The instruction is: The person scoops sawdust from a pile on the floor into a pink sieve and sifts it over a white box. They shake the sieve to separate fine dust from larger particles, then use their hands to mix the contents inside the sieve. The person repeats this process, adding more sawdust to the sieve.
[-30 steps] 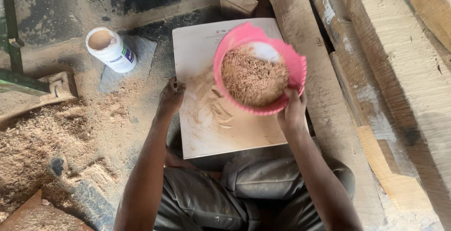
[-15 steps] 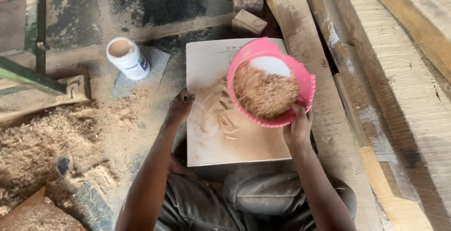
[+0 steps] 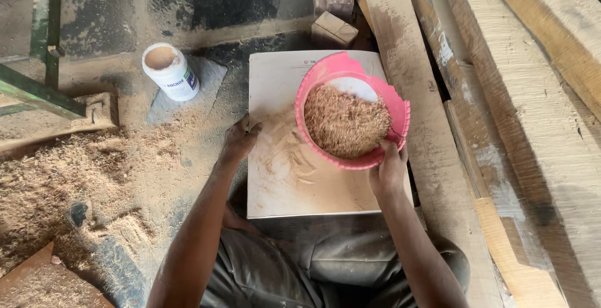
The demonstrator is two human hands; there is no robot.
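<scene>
Pink plastic sieve (image 3: 400, 111), rough wooden planks (image 3: 538, 126)

The right hand (image 3: 389, 171) grips the rim of a pink bowl (image 3: 394, 104) of sawdust (image 3: 346, 122) above a white board (image 3: 275, 82). The left hand (image 3: 239, 140) rests on the board's left edge.

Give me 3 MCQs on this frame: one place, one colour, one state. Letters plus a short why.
1. Where is the white jar?
A. floor, left of the white board
B. on the planks
C. inside the bowl

2. What colour is the bowl?
A. green
B. pink
C. black

3. What does the bowl hold?
A. water
B. nothing
C. sawdust

Key: 1 A, it stands on a slab left of the board. 2 B, pink rim, gripped by the right hand. 3 C, a brown sawdust heap fills it.
</scene>
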